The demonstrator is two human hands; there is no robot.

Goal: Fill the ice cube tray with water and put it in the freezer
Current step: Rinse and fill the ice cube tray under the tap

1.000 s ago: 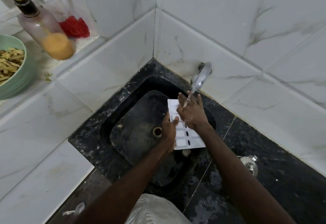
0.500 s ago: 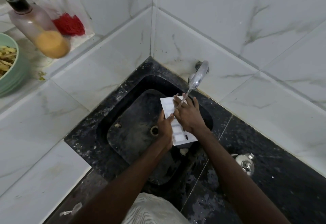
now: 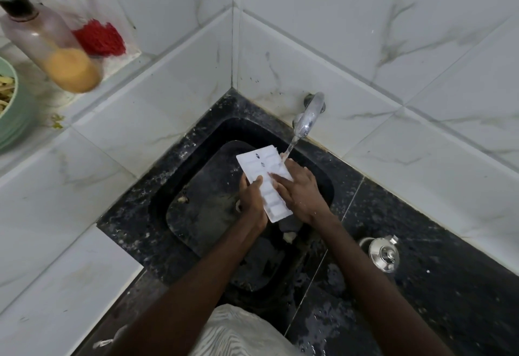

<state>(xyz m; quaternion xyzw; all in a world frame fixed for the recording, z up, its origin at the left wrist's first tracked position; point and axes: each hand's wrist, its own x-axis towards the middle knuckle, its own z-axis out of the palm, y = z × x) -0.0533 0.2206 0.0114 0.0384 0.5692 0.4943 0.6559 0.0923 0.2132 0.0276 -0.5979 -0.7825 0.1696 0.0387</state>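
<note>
A white ice cube tray (image 3: 259,166) is held over the black sink (image 3: 196,215), tilted with its far end up toward the tap. My left hand (image 3: 252,201) grips its left long edge, thumb on top. My right hand (image 3: 299,193) lies on the tray's right side with fingers spread over the cells. A thin stream of water runs from the chrome tap (image 3: 307,115) and lands at the tray's right edge, by my right fingers. Whether the cells hold water I cannot tell.
White marble-look tiles wall the sink on two sides. A soap bottle with orange liquid (image 3: 50,47), a red scrubber (image 3: 98,37) and a green bowl (image 3: 11,108) stand on the left ledge. A steel lid (image 3: 383,254) lies on the wet black counter (image 3: 421,285) at right.
My right hand has slid from the tray's far end down its right side, uncovering the far cells. The tray's far end has swung a little left. Water keeps running.
</note>
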